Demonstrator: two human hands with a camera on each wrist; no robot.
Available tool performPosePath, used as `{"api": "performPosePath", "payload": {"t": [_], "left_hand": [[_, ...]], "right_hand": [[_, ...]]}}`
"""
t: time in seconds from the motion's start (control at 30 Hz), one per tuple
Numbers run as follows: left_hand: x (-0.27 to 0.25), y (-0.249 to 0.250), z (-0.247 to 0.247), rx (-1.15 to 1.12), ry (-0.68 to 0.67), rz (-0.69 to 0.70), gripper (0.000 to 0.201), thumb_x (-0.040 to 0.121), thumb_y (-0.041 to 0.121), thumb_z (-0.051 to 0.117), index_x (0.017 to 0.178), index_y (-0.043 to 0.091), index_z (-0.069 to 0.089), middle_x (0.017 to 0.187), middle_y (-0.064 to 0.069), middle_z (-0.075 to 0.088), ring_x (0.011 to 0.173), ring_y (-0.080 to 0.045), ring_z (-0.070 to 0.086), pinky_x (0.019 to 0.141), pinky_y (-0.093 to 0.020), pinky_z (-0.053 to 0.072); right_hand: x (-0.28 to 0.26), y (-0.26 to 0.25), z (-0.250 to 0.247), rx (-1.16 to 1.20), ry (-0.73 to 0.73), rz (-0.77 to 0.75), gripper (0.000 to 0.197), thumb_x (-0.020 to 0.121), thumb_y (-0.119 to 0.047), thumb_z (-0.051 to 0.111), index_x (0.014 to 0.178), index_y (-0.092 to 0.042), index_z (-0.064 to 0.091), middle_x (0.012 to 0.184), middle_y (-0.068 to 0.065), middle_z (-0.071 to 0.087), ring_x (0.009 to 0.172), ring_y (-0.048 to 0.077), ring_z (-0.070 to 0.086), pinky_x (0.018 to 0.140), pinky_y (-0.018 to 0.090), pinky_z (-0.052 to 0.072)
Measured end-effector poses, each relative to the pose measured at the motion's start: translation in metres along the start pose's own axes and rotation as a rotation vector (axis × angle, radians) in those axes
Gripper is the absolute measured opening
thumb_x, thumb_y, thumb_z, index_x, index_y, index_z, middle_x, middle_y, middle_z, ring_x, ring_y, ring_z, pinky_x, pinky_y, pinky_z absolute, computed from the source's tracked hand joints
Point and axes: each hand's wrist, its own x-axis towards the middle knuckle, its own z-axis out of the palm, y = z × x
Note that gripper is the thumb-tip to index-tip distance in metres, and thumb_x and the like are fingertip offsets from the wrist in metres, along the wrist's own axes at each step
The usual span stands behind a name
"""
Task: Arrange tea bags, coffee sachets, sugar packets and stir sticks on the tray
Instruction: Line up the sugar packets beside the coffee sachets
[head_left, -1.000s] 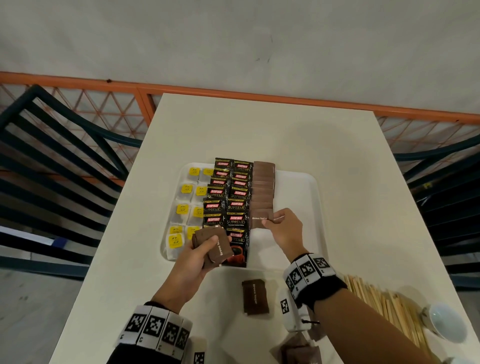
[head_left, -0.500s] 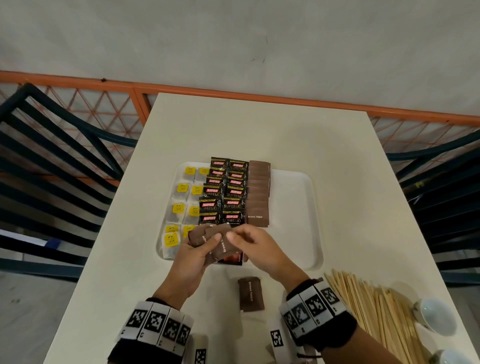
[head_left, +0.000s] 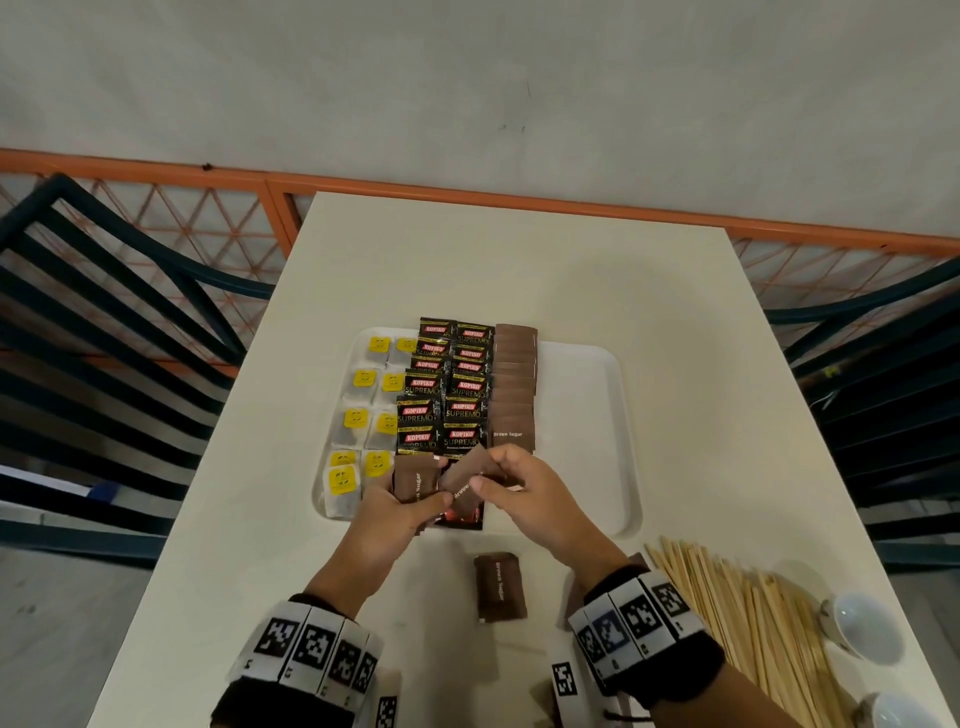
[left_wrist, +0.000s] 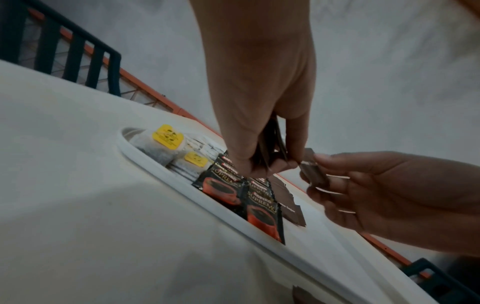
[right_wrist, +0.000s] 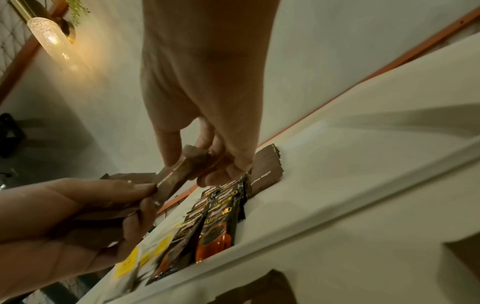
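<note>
Head view: left hand (head_left: 397, 512) grips small stack of brown sugar packets (head_left: 414, 482) over near edge of tray (head_left: 582, 415); right hand (head_left: 524, 499) pinches one packet (head_left: 464, 482) off stack. Stir sticks (head_left: 737, 597) and loose packet (head_left: 500, 586) wait on table (head_left: 493, 270).

Left wrist view: coffee sachets (left_wrist: 262, 203) directly below; dropped packet likely lands on them, disturbing rows.

Right wrist view: thumb and fingers (right_wrist: 170, 148) clamp packet; neighbouring packet may drag out with it.

Soft even light in the head view, dimmer noisy wrist views, warm wall lamp (right_wrist: 49, 35) glow, perhaps motion-blurred edges, wide-angle bending.
</note>
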Motion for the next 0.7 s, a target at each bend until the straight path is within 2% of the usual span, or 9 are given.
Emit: {"api": "performPosePath", "payload": {"t": [0.07,0.17,0.23,0.27,0.3,0.37,0.43,0.6,0.7], "left_hand": [[0.001,-0.001,-0.001,0.007,0.007,-0.013,0.031,0.079,-0.004,0.065,0.100,0.019,0.064,0.083,-0.010,0.063,0.067,-0.019,0.052,0.055,-0.023,0.042],[0.000,0.000,-0.001,-0.069,0.017,-0.065,0.021,0.085,0.001,0.060,0.095,0.019,0.064,0.076,-0.008,0.067,0.069,-0.018,0.060,0.064,-0.027,0.044],[0.000,0.000,-0.002,-0.149,0.001,-0.101,0.018,0.089,0.003,0.054,0.098,0.016,0.062,0.076,-0.005,0.069,0.066,-0.011,0.066,0.066,-0.026,0.047],[0.000,0.000,-0.003,-0.191,-0.007,-0.116,0.018,0.091,0.003,0.051,0.101,0.014,0.061,0.079,-0.007,0.068,0.066,-0.011,0.067,0.065,-0.025,0.049],[0.001,0.000,-0.003,-0.232,-0.016,-0.130,0.019,0.092,0.004,0.048,0.103,0.013,0.060,0.081,-0.009,0.068,0.066,-0.011,0.068,0.064,-0.024,0.051],[0.002,0.000,-0.005,-0.303,-0.020,-0.156,0.021,0.093,0.005,0.042,0.105,0.010,0.058,0.086,-0.013,0.067,0.070,-0.016,0.069,0.063,-0.026,0.053],[0.001,0.001,-0.006,-0.346,-0.026,-0.171,0.024,0.094,0.005,0.037,0.107,0.008,0.057,0.089,-0.016,0.068,0.075,-0.020,0.069,0.067,-0.029,0.052],[-0.001,0.002,-0.005,-0.285,-0.057,-0.158,0.027,0.095,0.004,0.034,0.105,0.011,0.058,0.084,-0.010,0.074,0.076,-0.019,0.071,0.070,-0.029,0.053],[-0.002,0.003,-0.005,-0.216,-0.037,-0.157,0.026,0.095,0.007,0.041,0.113,0.014,0.057,0.098,-0.009,0.073,0.087,-0.018,0.069,0.069,-0.025,0.054]], "right_hand": [[0.000,0.005,-0.004,-0.105,0.018,-0.013,0.007,0.086,-0.017,0.062,0.085,-0.021,0.057,0.085,-0.004,0.064,0.079,0.006,0.056,0.071,0.008,0.042],[0.003,0.015,-0.014,-0.121,0.051,0.046,0.011,0.085,-0.017,0.065,0.086,-0.008,0.058,0.090,0.013,0.066,0.076,0.016,0.057,0.069,0.023,0.047],[0.007,0.021,-0.021,-0.041,0.134,0.105,0.014,0.084,-0.015,0.065,0.088,-0.002,0.060,0.086,0.010,0.065,0.072,0.015,0.058,0.064,0.021,0.048],[0.009,0.024,-0.025,0.002,0.181,0.136,0.010,0.084,-0.013,0.065,0.087,-0.005,0.061,0.084,0.007,0.065,0.071,0.014,0.059,0.063,0.019,0.048],[0.012,0.026,-0.029,0.031,0.221,0.160,0.005,0.084,-0.012,0.065,0.083,-0.010,0.061,0.082,0.004,0.065,0.071,0.014,0.059,0.062,0.019,0.048],[0.019,0.031,-0.034,0.051,0.282,0.194,0.012,0.084,-0.011,0.065,0.076,-0.018,0.059,0.079,0.003,0.065,0.073,0.017,0.060,0.062,0.020,0.047],[0.027,0.035,-0.037,0.038,0.311,0.235,0.015,0.084,-0.012,0.065,0.074,-0.020,0.058,0.082,0.006,0.066,0.072,0.017,0.060,0.062,0.022,0.046],[0.043,0.039,-0.034,-0.027,0.333,0.264,0.007,0.081,-0.014,0.068,0.080,-0.013,0.062,0.081,0.007,0.066,0.077,0.021,0.059,0.071,0.030,0.046],[0.047,0.038,-0.030,-0.095,0.362,0.262,0.011,0.080,-0.017,0.070,0.083,-0.010,0.061,0.078,0.003,0.063,0.077,0.018,0.057,0.066,0.023,0.041]]}}
